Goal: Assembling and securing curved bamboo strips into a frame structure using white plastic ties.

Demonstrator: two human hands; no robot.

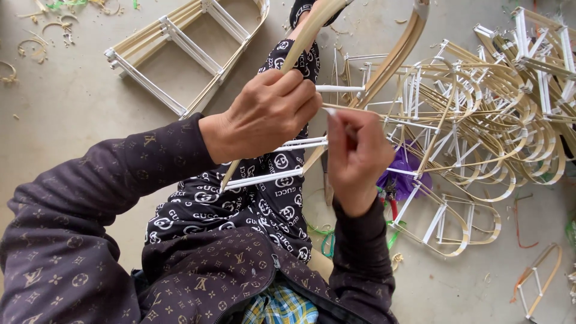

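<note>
My left hand (264, 114) grips one bent strip of a bamboo frame (396, 48) that arches up over my lap. White crossbars (264, 177) join the frame's two sides below my hands. My right hand (355, 157) pinches the end of a thin white stick (339, 88) right next to the left fingers. The frame rests across my patterned black trousers (264, 210).
A heap of finished bamboo frames (492, 114) with white crossbars lies on the floor at right. One more frame (186, 54) lies at upper left. A purple bag (408, 180), green ties (329, 240) and shavings (30, 48) litter the concrete floor.
</note>
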